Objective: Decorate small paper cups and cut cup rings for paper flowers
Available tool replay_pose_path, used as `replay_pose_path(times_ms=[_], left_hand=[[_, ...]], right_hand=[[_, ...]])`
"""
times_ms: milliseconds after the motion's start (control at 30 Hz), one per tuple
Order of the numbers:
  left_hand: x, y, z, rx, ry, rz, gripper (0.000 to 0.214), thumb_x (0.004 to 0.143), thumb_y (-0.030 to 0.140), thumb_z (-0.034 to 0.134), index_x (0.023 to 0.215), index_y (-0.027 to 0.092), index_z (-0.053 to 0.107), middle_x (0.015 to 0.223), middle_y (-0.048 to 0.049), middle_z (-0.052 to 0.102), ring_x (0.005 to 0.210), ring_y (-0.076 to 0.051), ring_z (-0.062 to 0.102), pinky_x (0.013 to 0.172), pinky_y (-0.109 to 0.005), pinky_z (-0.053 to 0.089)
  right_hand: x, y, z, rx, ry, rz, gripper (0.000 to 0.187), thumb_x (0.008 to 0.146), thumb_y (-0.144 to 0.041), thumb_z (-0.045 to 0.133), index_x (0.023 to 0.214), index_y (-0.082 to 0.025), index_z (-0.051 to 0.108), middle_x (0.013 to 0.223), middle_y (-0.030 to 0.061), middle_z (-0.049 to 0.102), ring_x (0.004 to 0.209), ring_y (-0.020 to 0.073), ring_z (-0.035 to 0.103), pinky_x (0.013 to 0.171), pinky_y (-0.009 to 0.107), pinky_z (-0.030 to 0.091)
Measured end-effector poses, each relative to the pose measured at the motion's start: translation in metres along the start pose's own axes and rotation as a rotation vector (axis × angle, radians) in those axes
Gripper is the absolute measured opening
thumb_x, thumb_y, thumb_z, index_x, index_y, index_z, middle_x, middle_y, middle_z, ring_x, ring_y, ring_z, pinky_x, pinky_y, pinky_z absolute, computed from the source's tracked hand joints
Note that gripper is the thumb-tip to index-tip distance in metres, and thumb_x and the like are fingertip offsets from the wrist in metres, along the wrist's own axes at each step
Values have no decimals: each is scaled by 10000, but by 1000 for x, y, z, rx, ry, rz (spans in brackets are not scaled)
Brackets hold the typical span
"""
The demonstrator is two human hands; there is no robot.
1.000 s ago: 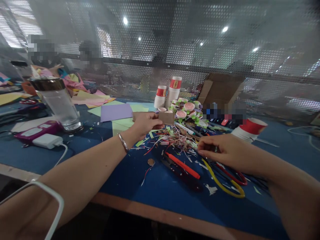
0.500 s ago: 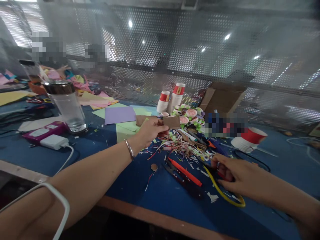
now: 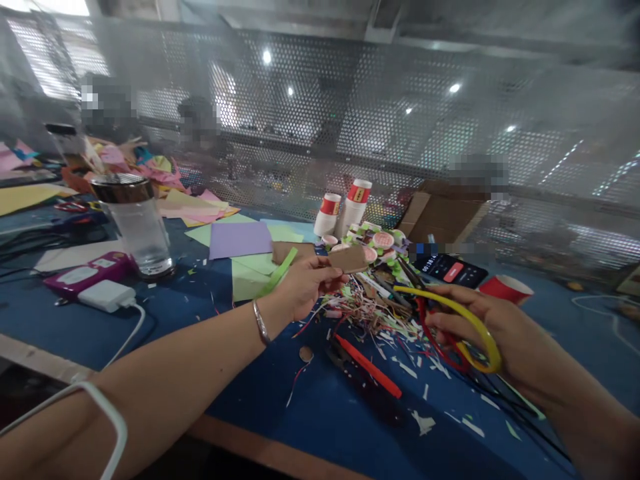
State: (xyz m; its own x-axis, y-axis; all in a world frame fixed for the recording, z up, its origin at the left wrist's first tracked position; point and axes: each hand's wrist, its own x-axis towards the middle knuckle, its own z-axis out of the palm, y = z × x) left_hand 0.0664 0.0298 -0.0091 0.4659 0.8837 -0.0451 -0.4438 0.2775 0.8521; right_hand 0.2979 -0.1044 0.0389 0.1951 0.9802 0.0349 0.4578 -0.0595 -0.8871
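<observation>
My left hand (image 3: 313,283) pinches a small piece of brown cardboard (image 3: 349,259) above the scrap pile. A light green strip (image 3: 278,272) shows beside that hand; I cannot tell whether the fingers hold it. In my right hand (image 3: 473,320) are scissors (image 3: 423,300) with red and yellow handles, lifted off the table, their dark blades pointing up and away. Between the hands lies a heap of thin paper and wire scraps (image 3: 367,300). Nearer the front are a red pen (image 3: 369,367), a dark-handled tool (image 3: 363,383) and a small round disc (image 3: 305,354).
Paper cups (image 3: 353,208) stand in stacks at the back, beside small round pieces with green edges (image 3: 383,240). A phone (image 3: 455,270), a red cup (image 3: 506,290) and a cardboard box (image 3: 440,210) are right. Left are a water bottle (image 3: 135,227), a purple power strip (image 3: 87,275) and purple paper (image 3: 240,240).
My right hand has lifted the scissors from the table and turned their blades upward. The left hand still holds the cardboard in nearly the same place. The green strip shows more fully.
</observation>
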Motion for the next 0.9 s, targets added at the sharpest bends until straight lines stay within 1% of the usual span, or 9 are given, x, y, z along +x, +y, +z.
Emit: replay_pose_path(times_ms=[100,200,300,400,533,600,733,800,900], left_hand=[[0,3,0,-57,-3,-23,174,789,52,701,832,152,565,758,-60,702,684,-114,662,746,-273,538],[-1,5,1,-90,-7,-68,169,783,49,682,838,149,558,786,-85,713,717,-138,690,743,-281,551],[-3,7,2,-105,-11,-115,135,776,60,671,854,133,587,791,-85,698,738,-159,706,685,-270,547],[-4,6,6,-102,-14,-152,135,764,73,696,856,123,612,757,-64,672,707,-142,685,630,-245,524],[-5,3,9,-78,6,-153,176,744,76,741,869,123,626,777,-56,675,688,-109,650,594,-208,479],[-5,0,10,-79,16,-123,214,721,91,779,855,133,618,813,-55,680,718,-109,652,603,-201,471],[-3,-2,9,-64,15,-15,246,716,111,798,878,146,616,839,-46,675,719,-100,624,642,-213,473],[-3,-1,10,-50,26,32,241,722,107,784,889,151,615,828,-35,662,717,-103,616,657,-229,475],[-4,0,13,5,50,86,226,726,112,773,893,153,627,827,-27,659,710,-104,606,668,-243,467]], right_hand=[[9,-8,13,222,-37,118,486,643,-504,899,975,-204,709,652,-7,654,546,117,563,474,225,468],[19,-9,25,377,-85,132,391,628,-430,927,849,-196,705,637,-12,638,577,100,552,514,194,469],[25,-2,35,498,-129,162,372,655,-399,918,869,-193,694,719,4,659,629,109,583,553,203,494],[24,7,40,556,-190,209,415,691,-432,896,952,-208,663,750,-8,628,574,86,533,494,192,445],[19,18,43,562,-186,167,442,735,-515,846,971,-242,591,701,-42,526,520,77,408,431,187,352],[16,25,44,551,-191,118,425,766,-527,812,1010,-268,580,723,-39,498,541,95,386,434,203,347],[12,37,43,517,-253,-35,560,713,-655,790,1088,-282,605,884,11,531,670,142,451,565,276,444],[11,40,43,432,-238,-29,644,681,-684,797,1148,-289,594,922,23,542,738,167,490,615,287,453],[12,36,44,246,-239,-24,597,735,-656,772,1150,-276,573,876,5,522,757,174,501,645,278,458]])
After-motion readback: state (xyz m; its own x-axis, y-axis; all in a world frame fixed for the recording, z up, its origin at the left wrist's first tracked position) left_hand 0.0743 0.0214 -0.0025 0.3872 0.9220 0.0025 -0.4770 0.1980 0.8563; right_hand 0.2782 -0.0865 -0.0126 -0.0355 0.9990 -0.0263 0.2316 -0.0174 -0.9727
